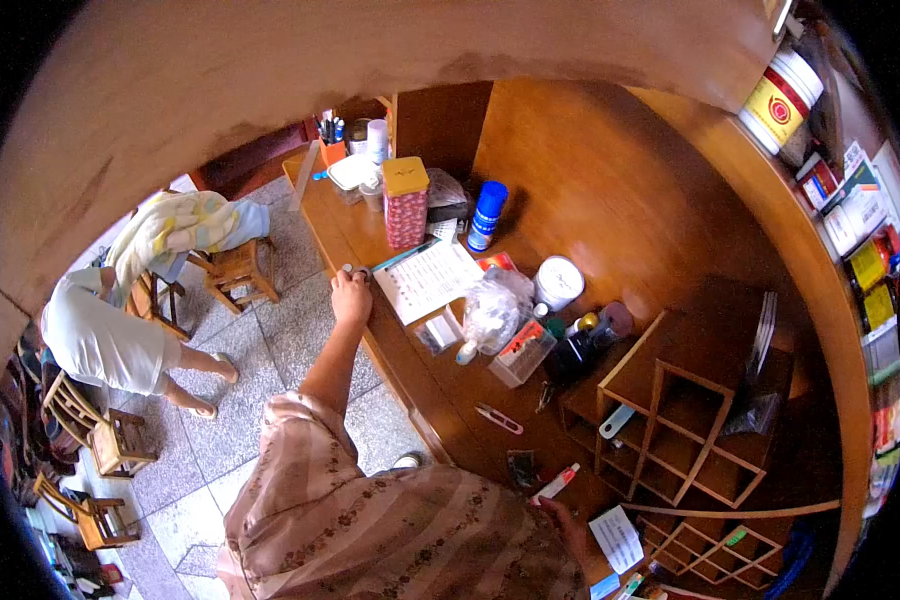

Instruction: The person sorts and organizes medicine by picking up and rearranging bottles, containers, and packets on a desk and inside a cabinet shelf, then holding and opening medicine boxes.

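My left hand (351,296) is at the desk's front edge, its fingers curled closed; what they hold, if anything, is too small to make out. Just right of it lies a printed sheet (430,280). A pink tin with a yellow lid (406,205) stands behind that sheet. Low in the view, my right hand (568,528) is partly hidden by my patterned clothing. Its thumb side meets the lower end of a white-and-red tube (556,483), which it seems to grip. Close by are a small dark packet (521,468) and pink-handled thread snips (499,418).
Bottles, a bagged item (497,308) and a clear box (523,352) crowd the wooden desk (460,390). Divided wooden racks (660,430) stand to the right. A shelf (770,220) with jars curves along the right. Another person (110,335) bends over chairs at left.
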Motion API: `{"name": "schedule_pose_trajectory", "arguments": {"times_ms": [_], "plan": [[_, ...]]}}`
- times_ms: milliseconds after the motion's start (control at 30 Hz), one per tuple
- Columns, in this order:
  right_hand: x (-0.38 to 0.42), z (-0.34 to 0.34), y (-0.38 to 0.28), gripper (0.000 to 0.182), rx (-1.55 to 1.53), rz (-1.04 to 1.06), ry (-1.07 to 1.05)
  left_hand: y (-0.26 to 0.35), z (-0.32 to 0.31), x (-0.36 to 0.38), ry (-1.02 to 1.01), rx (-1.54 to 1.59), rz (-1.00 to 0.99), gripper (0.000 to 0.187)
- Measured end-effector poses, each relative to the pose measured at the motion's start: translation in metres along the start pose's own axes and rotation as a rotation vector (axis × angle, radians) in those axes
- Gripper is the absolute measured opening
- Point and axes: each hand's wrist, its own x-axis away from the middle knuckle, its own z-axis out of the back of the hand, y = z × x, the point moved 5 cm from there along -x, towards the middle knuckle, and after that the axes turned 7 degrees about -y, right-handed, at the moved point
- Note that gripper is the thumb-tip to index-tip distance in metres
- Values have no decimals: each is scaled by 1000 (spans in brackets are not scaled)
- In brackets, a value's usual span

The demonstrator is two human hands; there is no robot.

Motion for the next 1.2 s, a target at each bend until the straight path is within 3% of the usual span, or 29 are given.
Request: {"name": "schedule_pose_trajectory", "arguments": {"times_ms": [167, 267, 333, 367, 433, 500, 567, 633, 667, 733, 833, 867, 933, 1033, 1100, 1133, 1200], "plan": [[3, -5, -23, 37, -31, -79, 18, -1, 7, 12, 29, 18, -9, 20], [1, -8, -21, 35, -126, -158, 71, -10, 6, 17, 51, 245, -12, 17], [-1, -4, -8, 34, -172, -166, 109, -27, -14, 19, -142, 1039, 198, 23], [-2, -1, 6, 33, -215, -102, 97, -24, -10, 24, -143, 1038, 199, 23], [-3, 2, 13, 32, -255, -43, 82, 37, 45, 52, -441, 2014, 288, 24], [-6, 2, 4, 32, 84, 39, 118, 81, 88, 72, -584, 2295, 180, 30], [2, -6, -20, 31, 124, 48, 83, 106, 106, 88, -687, 2474, 36, 38], [-10, -7, -38, 31, 174, 58, 51, 128, 125, 105, -730, 2559, 31, 38], [-26, 1, -17, 32, 49, -374, 95, 136, 129, 112, -766, 2616, 30, 41], [-28, 14, 23, 33, -83, -808, 149, 148, 136, 127, -912, 2652, -43, 43], [-19, 15, 39, 34, -45, -548, -74, 164, 150, 142, -1034, 2662, -65, 44], [-14, 12, 30, 35, 77, -331, -61, 168, 153, 146, -1088, 2659, -80, 45], [-4, 8, 8, 36, 201, -111, -46, 173, 155, 150, -1091, 2650, -106, 44], [0, 7, 18, 39, -92, -190, -111, 177, 159, 154, -1086, 2641, -103, 44], [-2, 5, 21, 37, 24, 94, -176, 178, 163, 156, -1078, 2642, -86, 43], [-1, 6, 17, 37, 29, 100, -178, 179, 165, 157, -1084, 2646, -86, 42], [3, 8, 14, 39, 69, -94, -172, 179, 168, 159, -1083, 2650, -93, 41]]}}
